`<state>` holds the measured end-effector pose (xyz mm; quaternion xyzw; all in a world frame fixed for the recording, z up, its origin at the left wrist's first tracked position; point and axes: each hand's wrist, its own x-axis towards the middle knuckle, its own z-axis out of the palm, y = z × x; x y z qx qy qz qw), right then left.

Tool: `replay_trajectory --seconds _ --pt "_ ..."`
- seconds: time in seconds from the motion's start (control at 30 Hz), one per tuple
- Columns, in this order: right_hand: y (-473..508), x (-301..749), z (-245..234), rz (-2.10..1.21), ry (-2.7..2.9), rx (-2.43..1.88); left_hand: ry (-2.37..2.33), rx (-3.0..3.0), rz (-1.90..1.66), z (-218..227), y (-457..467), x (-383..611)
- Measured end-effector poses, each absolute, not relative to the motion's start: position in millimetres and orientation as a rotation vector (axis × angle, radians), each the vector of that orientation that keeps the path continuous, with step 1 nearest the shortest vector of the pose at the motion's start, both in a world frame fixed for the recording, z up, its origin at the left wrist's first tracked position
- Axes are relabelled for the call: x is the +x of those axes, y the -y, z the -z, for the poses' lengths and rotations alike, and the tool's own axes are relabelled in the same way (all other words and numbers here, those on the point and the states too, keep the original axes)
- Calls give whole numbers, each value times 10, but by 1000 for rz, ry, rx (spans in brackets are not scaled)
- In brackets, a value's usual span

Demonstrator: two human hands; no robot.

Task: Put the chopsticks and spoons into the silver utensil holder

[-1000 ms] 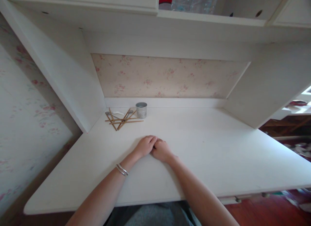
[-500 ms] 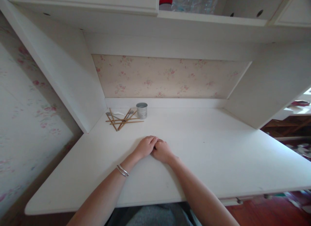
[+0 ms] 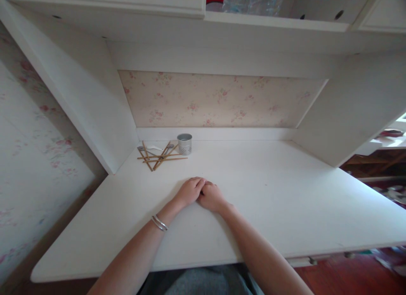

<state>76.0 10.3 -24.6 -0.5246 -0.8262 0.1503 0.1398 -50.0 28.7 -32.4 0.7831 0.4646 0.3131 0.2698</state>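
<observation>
My left hand [image 3: 190, 189], with two silver bangles [image 3: 159, 223] on its wrist, rests on the white desk [image 3: 279, 202]. It meets my right hand [image 3: 212, 196] near the middle, fingers closed and touching. No object shows in either one. Beyond them, to the left, several wooden chopsticks [image 3: 165, 159] lie crossed in a loose pile. Among them are metal spoons [image 3: 171, 146] and a white spoon [image 3: 155, 148], partly covered. Beside the pile a grey metal utensil holder [image 3: 185, 145] stands upright, with small holes low in its side.
White side panels [image 3: 72, 83] flank the desk, and a floral-papered wall [image 3: 206, 100] closes the back. Overhead runs a cabinet [image 3: 104, 3] whose open section holds clear plastic bottles [image 3: 236, 1]. Drawer knobs [image 3: 312, 260] stick out under the front edge.
The camera view has shifted very slightly. My hands and the things on the desk have stayed where they were.
</observation>
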Motion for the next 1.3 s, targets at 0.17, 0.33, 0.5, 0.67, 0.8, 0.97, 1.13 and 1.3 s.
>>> replay_trajectory --seconds 0.17,0.33,0.5,0.67,0.8,0.97,1.13,1.3 --pt "-94 758 221 -451 2384 -1537 -1260 2130 -845 337 -293 -504" --pt "-85 753 202 -457 2385 -1554 -1264 2136 -847 329 -283 -504" --pt "-77 749 184 -454 2394 -1556 -1259 2135 -855 326 -281 -500" --pt "-76 752 177 -446 2405 -1547 -1268 2146 -840 338 -292 -496" --pt "-83 759 192 -424 2408 -1522 -1250 2157 -845 337 -291 -498" --pt "-97 766 228 -395 2408 -1489 -1253 2162 -851 334 -288 -498" --pt "-104 771 247 -377 2409 -1469 -1243 2169 -859 331 -284 -495" --pt "-102 773 245 -366 2406 -1454 -1254 2155 -863 324 -278 -497"
